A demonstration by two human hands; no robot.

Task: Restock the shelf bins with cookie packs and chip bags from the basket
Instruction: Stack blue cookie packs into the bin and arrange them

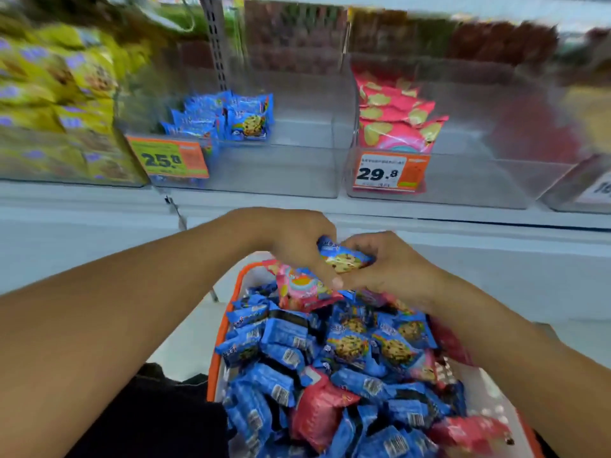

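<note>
Cookie pack (pixel 345 257), blue, pinched between both hands just above the far end of the basket (pixel 216 355): left hand (pixel 294 244) curled over its top edge, right hand (pixel 388 262) curled round its lower right side, neither one open. Just under the left fingertips, a pink chip bag (pixel 302 289) lying on top of the heap, untouched as far as can be told. Below, a basket heaped nearly full with blue packs and a few pink and red bags (too many and too overlapped to count), so most of the restocking judged still to do. Further out, on the shelf, two clear bins with orange price tags: the left bin (pixel 281 166) holding a small cluster of blue packs (pixel 228 117) at the back, perhaps six or so, with blur preventing certainty; the right bin (pixel 463 173) holding a short stack of pink bags (pixel 396 123), roughly five. Both bins mostly bare, plenty of room left.
</note>
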